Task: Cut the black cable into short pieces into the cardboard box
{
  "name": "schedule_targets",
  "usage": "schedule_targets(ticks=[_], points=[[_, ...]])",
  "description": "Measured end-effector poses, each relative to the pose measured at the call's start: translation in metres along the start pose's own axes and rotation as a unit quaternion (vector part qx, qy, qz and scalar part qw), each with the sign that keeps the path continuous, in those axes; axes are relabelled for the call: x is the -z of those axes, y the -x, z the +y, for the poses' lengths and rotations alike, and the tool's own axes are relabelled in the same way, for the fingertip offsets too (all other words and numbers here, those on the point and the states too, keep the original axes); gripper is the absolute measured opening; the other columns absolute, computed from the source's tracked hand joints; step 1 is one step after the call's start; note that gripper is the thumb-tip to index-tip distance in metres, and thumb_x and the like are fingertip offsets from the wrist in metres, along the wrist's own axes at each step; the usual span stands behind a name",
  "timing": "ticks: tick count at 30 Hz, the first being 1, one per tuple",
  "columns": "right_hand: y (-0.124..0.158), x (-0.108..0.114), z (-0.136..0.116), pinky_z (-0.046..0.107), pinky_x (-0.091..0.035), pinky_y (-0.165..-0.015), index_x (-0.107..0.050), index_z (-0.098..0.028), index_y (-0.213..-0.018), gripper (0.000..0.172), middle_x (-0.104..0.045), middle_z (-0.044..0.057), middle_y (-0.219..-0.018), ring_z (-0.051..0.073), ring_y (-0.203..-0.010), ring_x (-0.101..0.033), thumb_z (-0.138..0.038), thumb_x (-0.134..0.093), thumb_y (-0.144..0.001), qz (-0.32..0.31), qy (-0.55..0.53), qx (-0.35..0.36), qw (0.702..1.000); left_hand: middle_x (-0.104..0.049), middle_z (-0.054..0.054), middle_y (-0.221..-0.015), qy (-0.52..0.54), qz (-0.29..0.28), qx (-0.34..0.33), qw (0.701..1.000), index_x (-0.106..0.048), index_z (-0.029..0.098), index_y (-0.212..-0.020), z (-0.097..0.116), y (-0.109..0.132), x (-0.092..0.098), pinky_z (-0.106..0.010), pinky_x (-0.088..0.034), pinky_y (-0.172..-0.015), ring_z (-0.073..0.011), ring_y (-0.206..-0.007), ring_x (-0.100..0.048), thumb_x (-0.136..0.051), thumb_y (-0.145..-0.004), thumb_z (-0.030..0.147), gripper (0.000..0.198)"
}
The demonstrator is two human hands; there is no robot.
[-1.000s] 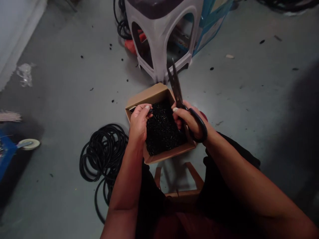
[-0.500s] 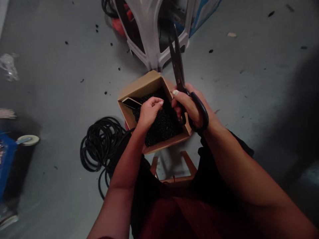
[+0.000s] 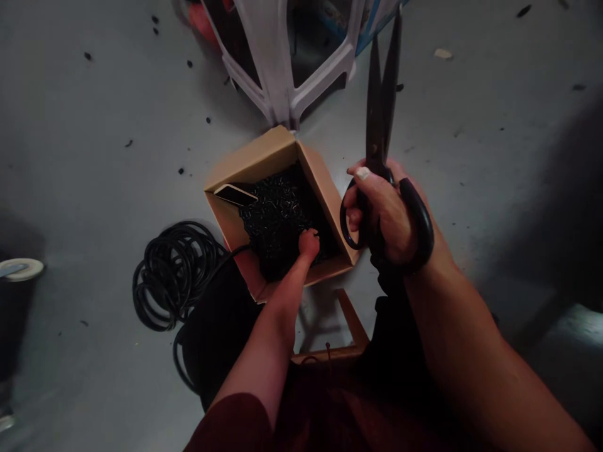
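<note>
The box sits just left of the right hand, which is closed round the scissors, points away. The left hand digs into the bits inside the box; I cannot tell its grip. Swung carelessly, the blades could nick that forearm.

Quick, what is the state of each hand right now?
Left hand: down in the black pieces in the box; grip cannot be told.
Right hand: closed around the scissors.
</note>
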State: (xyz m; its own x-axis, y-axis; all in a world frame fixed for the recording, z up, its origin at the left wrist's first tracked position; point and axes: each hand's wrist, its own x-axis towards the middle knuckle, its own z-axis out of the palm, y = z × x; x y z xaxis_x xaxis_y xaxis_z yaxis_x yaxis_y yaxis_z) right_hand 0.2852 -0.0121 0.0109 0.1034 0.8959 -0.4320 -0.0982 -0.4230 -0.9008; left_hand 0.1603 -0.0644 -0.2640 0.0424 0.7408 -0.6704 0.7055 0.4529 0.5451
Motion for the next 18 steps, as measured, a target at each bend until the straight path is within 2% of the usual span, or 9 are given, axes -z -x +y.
schedule_targets(ticks=[2, 6, 11, 15, 18], points=[[0.000, 0.002, 0.001, 0.026, -0.038, -0.042, -0.052, -0.028, -0.091, 0.023, -0.052, -0.003, -0.070, 0.012, -0.049, -0.046, -0.050, -0.056, -0.082, -0.006, -0.011, -0.011, 1.000, -0.059, -0.012, -0.117, -0.060, -0.017, -0.038, 0.997, -0.064, 0.015, -0.107, -0.002, -0.013, -0.010, -0.036, -0.036, -0.100, -0.0229, -0.113, -0.049, -0.046, -0.085, 0.014, 0.028], [0.001, 0.006, 0.001, 0.027, -0.041, -0.046, -0.052, -0.028, -0.093, 0.021, -0.051, -0.003, -0.070, 0.012, -0.051, -0.047, -0.046, -0.055, -0.083, 0.009, -0.002, -0.003, 1.000, -0.049, -0.012, -0.133, -0.160, -0.056, -0.105, 0.980, -0.057, 0.018, -0.120, -0.001, -0.030, -0.028, -0.040, -0.031, -0.103, -0.0257, -0.123, -0.039, -0.045, -0.086, 0.018, 0.036], [0.003, 0.008, 0.001, 0.026, -0.041, -0.046, -0.053, -0.027, -0.096, 0.022, -0.053, -0.002, -0.071, 0.011, -0.050, -0.048, -0.046, -0.055, -0.084, 0.004, 0.022, 0.011, 1.000, -0.032, -0.012, -0.146, -0.261, -0.084, -0.149, 0.950, -0.058, 0.018, -0.120, -0.016, -0.024, -0.046, -0.048, -0.028, -0.104, -0.0307, -0.129, -0.027, -0.052, -0.083, 0.025, 0.038], [0.004, 0.007, 0.003, 0.027, -0.042, -0.045, -0.053, -0.027, -0.099, 0.024, -0.055, -0.002, -0.072, 0.012, -0.050, -0.050, -0.046, -0.054, -0.084, -0.012, 0.040, 0.020, 0.999, -0.040, -0.012, -0.139, -0.311, -0.087, -0.156, 0.933, -0.061, 0.019, -0.116, -0.037, -0.006, -0.056, -0.049, -0.030, -0.101, -0.0279, -0.125, -0.031, -0.033, -0.093, 0.021, 0.037], [0.004, 0.005, 0.005, 0.028, -0.044, -0.046, -0.051, -0.028, -0.104, 0.028, -0.057, 0.000, -0.074, 0.014, -0.054, -0.053, -0.049, -0.050, -0.086, -0.034, 0.075, 0.026, 0.996, -0.051, -0.012, -0.126, -0.333, -0.101, -0.148, 0.926, -0.066, 0.019, -0.108, -0.057, 0.004, -0.054, -0.044, -0.035, -0.097, -0.0251, -0.116, -0.040, -0.033, -0.092, 0.018, 0.036]])
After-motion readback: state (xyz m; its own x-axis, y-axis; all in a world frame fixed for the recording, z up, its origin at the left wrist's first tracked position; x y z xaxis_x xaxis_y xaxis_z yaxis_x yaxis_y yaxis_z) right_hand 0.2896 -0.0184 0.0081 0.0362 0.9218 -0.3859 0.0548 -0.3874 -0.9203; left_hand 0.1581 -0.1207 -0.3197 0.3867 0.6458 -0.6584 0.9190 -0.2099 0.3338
